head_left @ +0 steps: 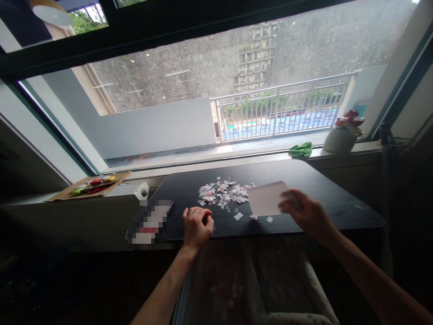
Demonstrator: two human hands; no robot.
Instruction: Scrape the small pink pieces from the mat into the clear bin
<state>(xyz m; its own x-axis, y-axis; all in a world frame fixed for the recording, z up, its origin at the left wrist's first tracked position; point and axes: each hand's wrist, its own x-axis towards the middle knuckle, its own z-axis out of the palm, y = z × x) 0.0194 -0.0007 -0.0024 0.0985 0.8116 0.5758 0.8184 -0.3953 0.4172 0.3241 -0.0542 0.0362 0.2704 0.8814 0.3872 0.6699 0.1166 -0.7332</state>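
My right hand (299, 205), blurred by motion, grips the right edge of a thin pale card (267, 197) with rounded corners. The card tilts over the dark tabletop (324, 198), its left edge beside a heap of small whitish paper-like pieces (223, 192). A few single pieces (238, 216) lie nearer the front edge, some close under the card. My left hand (198, 223) is at the front edge, left of the card and in front of the heap. Its fingers are curled and closed towards the thumb; whether anything is inside them is hidden.
A pixelated flat object (152, 223) lies at the table's left end. Below the front edge stands a see-through container (219, 284). On the sill are a green cloth (301, 150) and a white bottle with a red top (341, 135). Cardboard with colourful items (96, 183) is at left.
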